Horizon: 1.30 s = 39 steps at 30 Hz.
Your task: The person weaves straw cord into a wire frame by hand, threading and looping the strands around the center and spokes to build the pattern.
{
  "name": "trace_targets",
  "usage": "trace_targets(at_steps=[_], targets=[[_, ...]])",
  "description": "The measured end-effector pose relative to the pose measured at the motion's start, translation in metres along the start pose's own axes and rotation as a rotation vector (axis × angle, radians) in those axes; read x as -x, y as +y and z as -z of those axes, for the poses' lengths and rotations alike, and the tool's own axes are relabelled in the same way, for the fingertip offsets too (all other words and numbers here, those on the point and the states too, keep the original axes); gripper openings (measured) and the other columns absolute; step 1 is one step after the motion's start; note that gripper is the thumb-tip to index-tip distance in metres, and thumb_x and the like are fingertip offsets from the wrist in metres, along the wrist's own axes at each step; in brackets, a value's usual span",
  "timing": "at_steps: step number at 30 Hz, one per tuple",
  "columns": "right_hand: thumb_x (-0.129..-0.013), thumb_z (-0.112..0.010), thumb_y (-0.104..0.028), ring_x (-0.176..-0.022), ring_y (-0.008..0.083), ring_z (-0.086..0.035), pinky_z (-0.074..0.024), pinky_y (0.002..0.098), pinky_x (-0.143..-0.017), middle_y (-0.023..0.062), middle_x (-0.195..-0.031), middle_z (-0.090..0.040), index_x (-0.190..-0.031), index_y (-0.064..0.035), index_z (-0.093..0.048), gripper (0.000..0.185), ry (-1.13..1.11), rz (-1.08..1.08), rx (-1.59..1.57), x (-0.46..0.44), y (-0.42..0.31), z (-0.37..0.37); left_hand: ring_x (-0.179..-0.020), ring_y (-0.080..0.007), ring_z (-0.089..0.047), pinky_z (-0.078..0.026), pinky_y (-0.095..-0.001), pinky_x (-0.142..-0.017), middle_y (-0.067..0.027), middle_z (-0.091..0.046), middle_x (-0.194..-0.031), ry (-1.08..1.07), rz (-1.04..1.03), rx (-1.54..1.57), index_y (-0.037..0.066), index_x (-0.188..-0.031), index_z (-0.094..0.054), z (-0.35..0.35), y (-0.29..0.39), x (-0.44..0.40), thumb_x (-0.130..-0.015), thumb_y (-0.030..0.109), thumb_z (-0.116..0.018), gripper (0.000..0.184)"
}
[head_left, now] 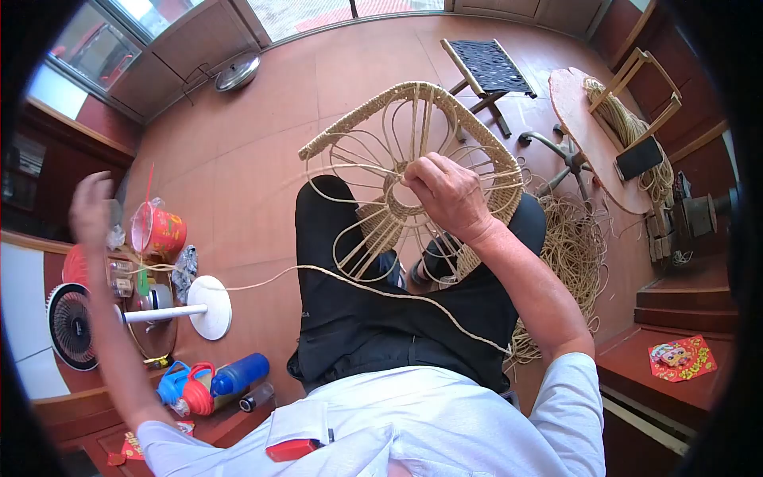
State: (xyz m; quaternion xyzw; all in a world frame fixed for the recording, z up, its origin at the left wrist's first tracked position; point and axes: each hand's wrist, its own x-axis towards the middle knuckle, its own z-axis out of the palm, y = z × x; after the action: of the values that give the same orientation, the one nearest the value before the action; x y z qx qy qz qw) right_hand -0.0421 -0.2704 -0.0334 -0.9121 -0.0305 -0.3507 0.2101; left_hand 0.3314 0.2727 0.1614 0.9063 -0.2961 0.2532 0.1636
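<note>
A woven rope chair seat or back with a curved frame (509, 171) rests across my knees, cords fanning out around a small central ring (389, 191). At that ring my right hand (449, 195) is closed, fingers pinching a pale cord (350, 168) that runs off to the left and blurs. My left hand (91, 207) is stretched far out to the left, smeared by motion, so its fingers and any hold are unclear. Another length of cord (381, 291) crosses my lap from the right towards my left forearm.
A heap of loose cord (568, 270) lies on the floor at right. Beyond are a folding stool (493, 67) and a round table (576, 119) with coiled cord and a phone (638, 159). At left stand a fan (71, 326), a red bucket (164, 230) and bottles (238, 374).
</note>
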Motion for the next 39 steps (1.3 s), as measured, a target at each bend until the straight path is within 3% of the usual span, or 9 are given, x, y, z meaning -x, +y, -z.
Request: trace_targets(at_steps=[1, 2, 5, 7, 10, 14, 30, 32, 39], targets=[[-0.103, -0.076, -0.013, -0.088, 0.0286, -0.075, -0.061, 0.0425, -0.073, 0.007, -0.095, -0.066, -0.106, -0.0113, -0.063, 0.013, -0.006, 0.0, 0.003, 0.001, -0.001, 0.001, -0.12, -0.0173, -0.072, -0.056, -0.0341, -0.106, -0.0082, -0.078, -0.126, -0.076, 0.0, 0.453, 0.004, -0.131, -0.079, -0.048, 0.083, 0.031, -0.113, 0.017, -0.07, 0.025], [-0.103, -0.076, -0.013, -0.088, 0.0286, -0.075, -0.061, 0.0425, -0.073, 0.007, -0.095, -0.066, -0.106, -0.0113, -0.063, 0.013, -0.015, 0.001, 0.01, 0.001, -0.002, 0.001, -0.128, -0.0192, -0.068, -0.053, -0.0345, -0.112, -0.0091, -0.074, -0.135, -0.218, -0.036, 0.475, 0.003, -0.144, -0.071, -0.077, 0.158, 0.059, -0.111, 0.008, -0.067, 0.034], [-0.102, -0.077, -0.013, -0.088, 0.0285, -0.075, -0.0611, 0.0426, -0.073, 0.007, -0.095, -0.066, -0.105, -0.0114, -0.064, 0.014, -0.021, 0.011, 0.003, -0.001, -0.003, 0.003, -0.097, -0.0202, -0.077, -0.062, -0.038, -0.088, -0.018, -0.074, -0.131, -0.379, 0.054, 0.608, 0.01, -0.15, -0.068, -0.13, 0.317, 0.119, -0.109, 0.01, -0.07, 0.041], [-0.102, -0.078, -0.015, -0.088, 0.0285, -0.074, -0.0608, 0.0431, -0.072, 0.0069, -0.094, -0.066, -0.105, -0.0119, -0.064, 0.014, -0.032, -0.007, 0.03, -0.001, -0.002, 0.002, -0.089, -0.0223, -0.074, -0.062, -0.0363, -0.086, -0.0148, -0.076, -0.137, -0.297, -0.061, 0.773, 0.007, -0.151, -0.068, -0.169, 0.364, 0.134, -0.107, 0.007, -0.073, 0.044], [-0.099, -0.081, -0.012, -0.084, 0.0315, -0.074, -0.0594, 0.044, -0.071, 0.008, -0.092, -0.07, -0.101, -0.01, -0.069, 0.012, -0.021, -0.033, 0.021, -0.001, -0.004, 0.002, -0.088, -0.0335, -0.076, -0.061, -0.0407, -0.082, -0.018, -0.079, -0.113, -0.216, -0.145, 0.782, 0.003, -0.131, -0.076, -0.208, 0.385, 0.133, -0.107, 0.01, -0.075, 0.024], [-0.1, -0.081, -0.014, -0.083, 0.0315, -0.074, -0.0594, 0.0444, -0.071, 0.0077, -0.093, -0.07, -0.103, -0.0109, -0.071, 0.012, -0.016, -0.02, 0.015, 0.001, -0.002, 0.002, -0.087, -0.0331, -0.076, -0.059, -0.043, -0.078, -0.0166, -0.076, -0.097, -0.242, -0.246, 0.745, 0.0, -0.109, -0.079, -0.198, 0.388, 0.098, -0.106, 0.013, -0.077, 0.013], [-0.099, -0.076, -0.008, -0.091, 0.0268, -0.075, -0.0642, 0.0409, -0.076, 0.0055, -0.096, -0.066, -0.119, -0.0143, -0.074, 0.021, -0.129, 0.067, 0.103, -0.002, 0.0, 0.011, -0.087, -0.0324, -0.077, -0.061, -0.0443, -0.082, -0.0126, -0.076, -0.1, -0.088, -0.308, 0.671, 0.006, -0.116, -0.082, -0.229, 0.426, 0.032, -0.105, 0.021, -0.077, 0.019], [-0.099, -0.075, -0.006, -0.097, 0.0285, -0.075, -0.0649, 0.0423, -0.079, 0.0073, -0.103, -0.066, -0.12, -0.0126, -0.073, 0.023, -0.159, 0.071, 0.083, -0.002, 0.001, 0.011, -0.082, -0.0264, -0.075, -0.061, -0.0419, -0.08, -0.0128, -0.076, -0.108, 0.144, -0.2, 0.677, 0.006, -0.126, -0.078, -0.209, 0.429, 0.042, -0.107, 0.016, -0.075, 0.021], [-0.101, -0.072, -0.008, -0.11, 0.034, -0.073, -0.0648, 0.0472, -0.087, 0.0118, -0.117, -0.062, -0.119, -0.009, -0.068, 0.019, -0.222, -0.001, 0.079, -0.004, -0.009, 0.013, -0.082, -0.0098, -0.067, -0.057, -0.0262, -0.071, -0.0141, -0.069, -0.133, -0.041, 0.149, 0.979, -0.003, -0.151, -0.057, -0.195, 0.42, 0.154, -0.107, -0.002, -0.066, 0.044]])
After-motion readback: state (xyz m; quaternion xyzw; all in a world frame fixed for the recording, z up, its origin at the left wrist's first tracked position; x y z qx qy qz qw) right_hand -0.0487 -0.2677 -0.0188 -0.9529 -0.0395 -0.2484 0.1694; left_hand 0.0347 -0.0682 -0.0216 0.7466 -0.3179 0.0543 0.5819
